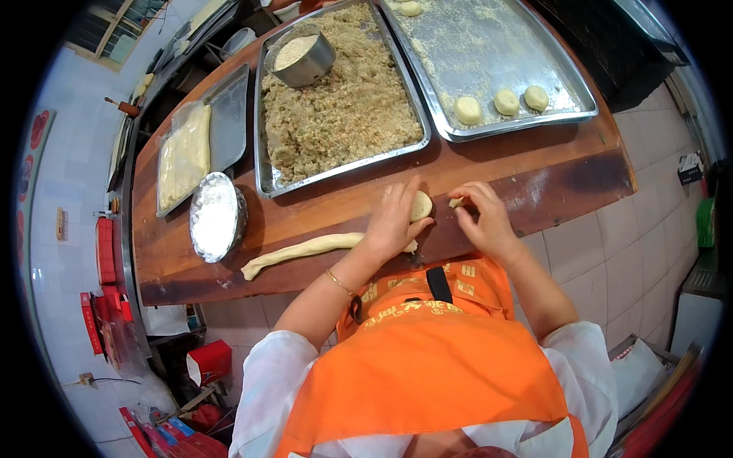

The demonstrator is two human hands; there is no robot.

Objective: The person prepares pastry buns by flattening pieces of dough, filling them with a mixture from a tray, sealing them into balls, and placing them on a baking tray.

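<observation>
My left hand (pixel 391 225) curls round a pale, round dough ball (pixel 421 206) near the table's front edge. Between the thumb and fingers of my right hand (pixel 489 223), just to the right, is a small scrap of dough (pixel 456 202). A long rope of dough (pixel 305 248) lies on the wood and runs under my left wrist; its right end shows below that hand. Part of the ball is hidden by my left fingers.
Beyond my hands stands a metal tray of crumbly filling (pixel 343 114) with a metal bowl (pixel 305 65) in it. Right of it, another tray (pixel 496 49) bears several dough balls. At left are a bowl of white flour (pixel 217 217) and a tray with a dough slab (pixel 185 156) partly under plastic.
</observation>
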